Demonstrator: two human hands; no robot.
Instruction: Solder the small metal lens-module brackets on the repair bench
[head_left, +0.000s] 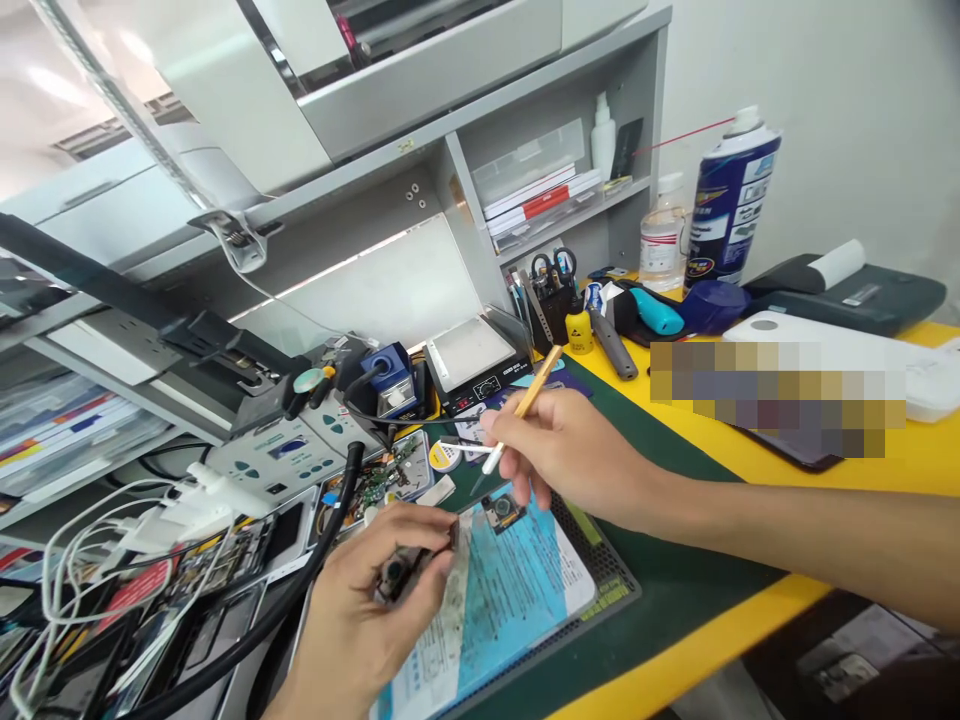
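My left hand (375,600) is closed around a small dark component (401,572) with a round lens-like part, above the left edge of a blue and white printed sheet (517,580). My right hand (540,445) pinches a tool with a yellow-brown handle (538,382) and a white lower end, its thin tip pointing down to the left. A thin white stick (465,446) also shows at the right fingers. Below the right hand, a small camera-like module (502,508) lies on the sheet's upper part.
Opened devices and white cables (112,570) crowd the left, with a black hose (315,550) curving beside my left hand. Behind are a soldering stand (390,375), a yellow bottle (578,328) and a spray can (731,205). A phone-like device (806,450) lies right.
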